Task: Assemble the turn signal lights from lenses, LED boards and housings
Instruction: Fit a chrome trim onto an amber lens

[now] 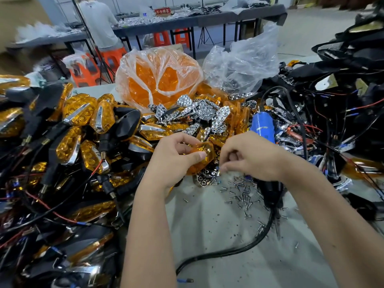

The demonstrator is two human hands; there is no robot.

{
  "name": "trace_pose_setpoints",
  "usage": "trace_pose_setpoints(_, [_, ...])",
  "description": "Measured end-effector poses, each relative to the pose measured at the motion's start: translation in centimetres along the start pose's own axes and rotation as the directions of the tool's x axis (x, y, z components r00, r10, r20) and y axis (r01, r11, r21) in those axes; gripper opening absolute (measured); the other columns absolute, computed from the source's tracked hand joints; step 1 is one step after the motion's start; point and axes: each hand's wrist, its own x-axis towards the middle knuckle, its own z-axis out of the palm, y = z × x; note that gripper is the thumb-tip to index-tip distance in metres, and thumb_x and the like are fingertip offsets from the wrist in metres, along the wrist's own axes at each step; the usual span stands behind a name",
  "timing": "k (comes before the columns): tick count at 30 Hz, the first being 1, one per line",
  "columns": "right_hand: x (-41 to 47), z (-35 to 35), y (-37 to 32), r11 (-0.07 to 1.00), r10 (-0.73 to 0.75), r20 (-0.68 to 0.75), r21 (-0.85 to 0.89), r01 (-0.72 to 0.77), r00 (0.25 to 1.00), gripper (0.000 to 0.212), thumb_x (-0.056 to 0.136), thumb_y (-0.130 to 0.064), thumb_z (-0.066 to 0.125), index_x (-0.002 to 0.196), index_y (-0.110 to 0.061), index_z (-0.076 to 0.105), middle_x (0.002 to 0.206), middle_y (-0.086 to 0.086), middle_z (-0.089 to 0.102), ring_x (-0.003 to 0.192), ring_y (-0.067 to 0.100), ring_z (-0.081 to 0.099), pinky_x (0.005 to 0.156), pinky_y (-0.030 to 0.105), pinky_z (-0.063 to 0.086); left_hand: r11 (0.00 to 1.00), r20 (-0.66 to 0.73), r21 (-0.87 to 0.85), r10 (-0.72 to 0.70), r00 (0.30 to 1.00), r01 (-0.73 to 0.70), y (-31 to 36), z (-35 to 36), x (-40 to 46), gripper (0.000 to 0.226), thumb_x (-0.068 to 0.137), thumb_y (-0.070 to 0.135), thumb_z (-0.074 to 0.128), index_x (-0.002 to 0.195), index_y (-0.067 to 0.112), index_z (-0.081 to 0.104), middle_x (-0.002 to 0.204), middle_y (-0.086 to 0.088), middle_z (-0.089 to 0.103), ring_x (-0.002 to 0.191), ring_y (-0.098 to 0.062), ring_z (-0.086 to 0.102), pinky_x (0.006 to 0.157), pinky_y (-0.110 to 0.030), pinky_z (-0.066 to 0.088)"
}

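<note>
Amber plastic everywhere on this bench. Left hand (176, 156) has its fingers and thumb curled round one amber lens (202, 157), holding it up just above the table (218, 235). Right hand (249, 156) is right beside the lens with its fingers curled in tight near the edge of it, but I honestly can't tell if it's pinching anything, the fingertips are hidden.

Container-wise: a clear plastic bag (158, 80) at the back is stuffed with more amber lenses, and next to it on the right sits a second clear bag (239, 65), crumpled and open, with what looks like chrome bits low inside. Between the bags and the hands there's a loose heap of chrome reflectors (203, 113). Assembled signals (83, 129) with black housings and wires are piled on the left. Small screws (243, 194) are scattered under the right wrist, and a blue electric screwdriver (262, 126) lies just behind that hand.
</note>
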Motion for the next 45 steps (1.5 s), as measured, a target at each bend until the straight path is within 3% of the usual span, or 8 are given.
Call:
trace_pose_setpoints(9, [-0.5, -0.3, 0.7, 0.863, 0.077, -0.317, 0.495, 0.096, 0.945, 0.014, 0.097, -0.010, 0.072, 0.102, -0.021, 0.065, 0.087, -0.001, 0.072, 0.070, 0.010, 0.071, 0.054, 0.023, 0.057, 0.848, -0.184, -0.528, -0.168, 0.968, 0.047, 0.5, -0.4, 0.1, 0.019, 0.090, 0.006, 0.078, 0.105, 0.008, 0.068, 0.093, -0.008, 0.080, 0.080, -0.023, 0.078, 0.061, -0.025, 0.059])
trace_pose_setpoints(15, [-0.7, -1.1, 0.6, 0.996, -0.026, -0.080, 0.082, 0.032, 0.996, 0.013, 0.085, -0.025, 0.086, 0.082, -0.031, 0.074, 0.076, -0.016, 0.072, 0.073, -0.002, 0.067, 0.064, 0.012, 0.051, 0.803, -0.265, -0.595, -0.196, 0.944, -0.001, 0.3, -0.6, 0.3, 0.024, 0.090, 0.005, 0.077, 0.112, 0.004, 0.066, 0.093, -0.011, 0.079, 0.080, -0.023, 0.078, 0.060, -0.023, 0.058])
trace_pose_setpoints(20, [0.1, 0.7, -1.1, 0.989, 0.063, 0.124, -0.141, -0.046, 0.990, 0.018, 0.084, -0.031, 0.087, 0.095, -0.031, 0.072, 0.075, -0.012, 0.072, 0.066, 0.001, 0.064, 0.070, 0.030, 0.058, 0.785, -0.215, -0.619, -0.179, 0.960, 0.008, 0.3, -0.3, 0.4, 0.023, 0.093, 0.003, 0.073, 0.114, 0.001, 0.066, 0.088, -0.010, 0.079, 0.076, -0.023, 0.078, 0.061, -0.024, 0.059])
trace_pose_setpoints(30, [-0.4, 0.8, -1.5, 0.951, 0.137, 0.101, -0.290, -0.103, 0.985, 0.045, 0.082, -0.028, 0.088, 0.105, -0.036, 0.051, 0.094, -0.011, 0.063, 0.081, 0.012, 0.061, 0.068, 0.036, 0.054, 0.766, -0.100, -0.641, -0.130, 0.986, 0.036, 0.2, 0.3, 0.7, 0.024, 0.096, -0.007, 0.057, 0.115, 0.004, 0.066, 0.089, -0.011, 0.079, 0.081, -0.026, 0.079, 0.066, -0.027, 0.061])
trace_pose_setpoints(35, [-0.3, 0.8, -0.7, 0.969, 0.113, 0.019, -0.222, -0.106, 0.993, 0.033, 0.090, -0.010, 0.075, 0.106, -0.028, 0.052, 0.077, -0.009, 0.066, 0.076, 0.011, 0.064, 0.071, 0.038, 0.058, 0.765, -0.072, -0.643, -0.116, 0.991, 0.043, 0.1, 0.3, 0.6, 0.028, 0.096, -0.008, 0.058, 0.120, 0.005, 0.066, 0.093, -0.012, 0.080, 0.082, -0.024, 0.079, 0.064, -0.025, 0.060])
trace_pose_setpoints(39, [-0.5, -0.3, 0.1, 0.982, 0.058, -0.166, 0.185, -0.027, 0.984, 0.024, 0.096, -0.016, 0.072, 0.111, -0.032, 0.065, 0.085, -0.007, 0.069, 0.061, 0.000, 0.060, 0.057, 0.017, 0.047, 0.780, -0.071, -0.624, -0.113, 0.991, 0.044, 0.0, 0.6, 0.7, 0.025, 0.097, -0.002, 0.063, 0.120, 0.008, 0.067, 0.098, -0.012, 0.080, 0.079, -0.022, 0.079, 0.062, -0.024, 0.059])
trace_pose_setpoints(42, [-0.5, -0.8, -0.2, 0.654, 0.115, -0.343, 0.732, 0.189, 0.932, 0.024, 0.100, -0.010, 0.066, 0.117, -0.024, 0.076, 0.080, 0.001, 0.063, 0.055, 0.008, 0.052, 0.050, 0.018, 0.045, 0.820, -0.104, -0.571, -0.110, 0.989, 0.031, -0.1, 0.9, 0.8, 0.021, 0.098, 0.004, 0.067, 0.118, 0.012, 0.068, 0.094, -0.007, 0.081, 0.074, -0.021, 0.077, 0.061, -0.024, 0.058])
trace_pose_setpoints(45, [-0.3, -0.7, -1.3, 0.233, 0.114, -0.359, 0.916, 0.327, 0.926, 0.026, 0.103, -0.009, 0.057, 0.115, -0.014, 0.079, 0.069, 0.001, 0.052, 0.059, 0.010, 0.046, 0.051, 0.019, 0.042, 0.861, -0.085, -0.508, -0.070, 0.994, 0.017, 0.1, 1.5, 0.7, 0.020, 0.098, 0.006, 0.068, 0.116, 0.015, 0.070, 0.095, -0.008, 0.080, 0.069, -0.020, 0.073, 0.061, -0.025, 0.058])
